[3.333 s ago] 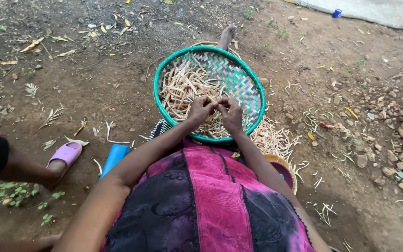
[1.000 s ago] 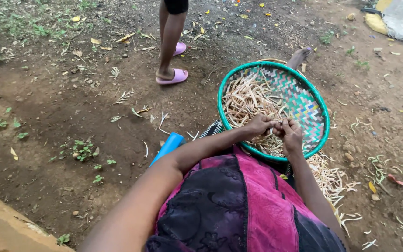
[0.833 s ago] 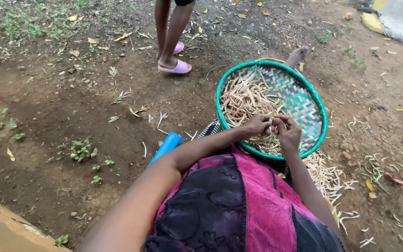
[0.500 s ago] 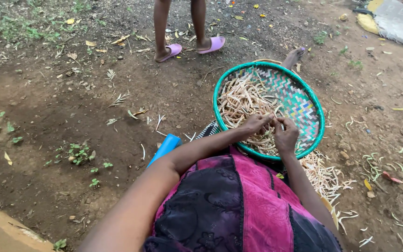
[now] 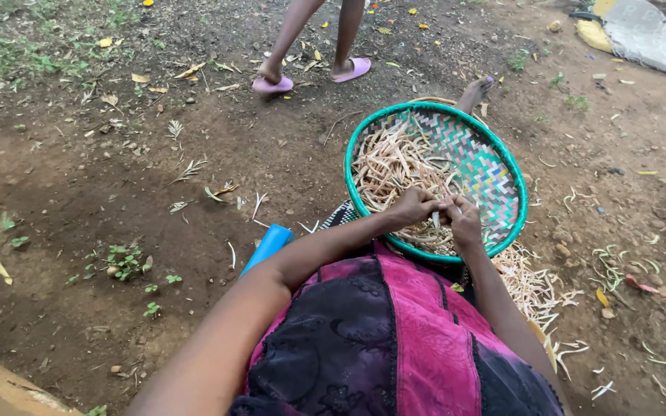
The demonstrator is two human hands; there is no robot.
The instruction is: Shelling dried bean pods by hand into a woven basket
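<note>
My left hand (image 5: 414, 206) and right hand (image 5: 464, 219) still pinch one bean pod (image 5: 437, 218) between them over the near side of the woven tray (image 5: 512, 166). Beyond it, the passer-by's pink sandals (image 5: 273, 83) have stepped farther away; my shelling carries on undisturbed.

The round basket (image 5: 495, 173) has a teal-green rim and a woven check of white, green, pink and yellow. Pale tan bean pods (image 5: 391, 166) fill its left side. The lap cloth (image 5: 395, 339) is magenta with black lace. The sandals (image 5: 273, 83) are pink. The ground (image 5: 117, 192) is dark brown.
</note>
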